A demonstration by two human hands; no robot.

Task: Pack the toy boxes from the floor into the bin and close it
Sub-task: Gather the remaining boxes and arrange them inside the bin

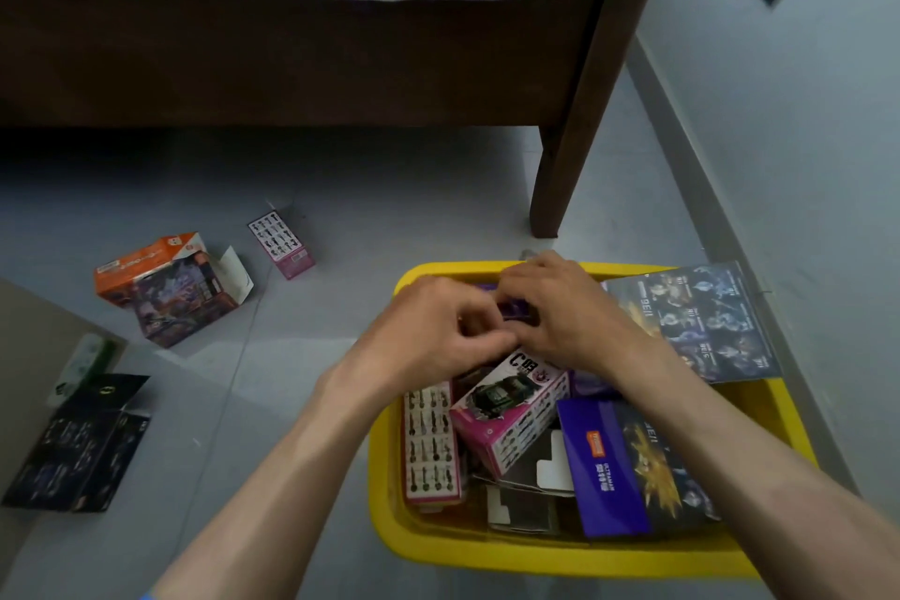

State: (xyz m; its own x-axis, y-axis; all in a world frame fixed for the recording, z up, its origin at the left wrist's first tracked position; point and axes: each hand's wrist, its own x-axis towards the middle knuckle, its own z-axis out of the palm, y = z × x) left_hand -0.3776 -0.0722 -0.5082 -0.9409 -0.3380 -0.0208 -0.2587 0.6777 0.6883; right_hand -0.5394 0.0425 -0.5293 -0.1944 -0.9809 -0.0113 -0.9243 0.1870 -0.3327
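A yellow bin (535, 551) stands on the floor at lower right, holding several toy boxes: a pink car box (511, 414), a pink-edged figure box (431, 443), a purple box (628, 468). A large dark box (701, 322) leans over the bin's far right rim. Above the bin's far side, my left hand (433, 331) and my right hand (565, 307) meet on a small purple box (514, 309), mostly hidden by my fingers. On the floor to the left lie an orange box (165, 287), a small pink box (282, 241) and a black box (83, 448).
A dark wooden bed frame (292, 63) with a pale sheet spans the back; its leg (560, 180) stands just behind the bin. A wall with a grey skirting runs along the right. A brown cardboard sheet (34, 356) lies at the left edge.
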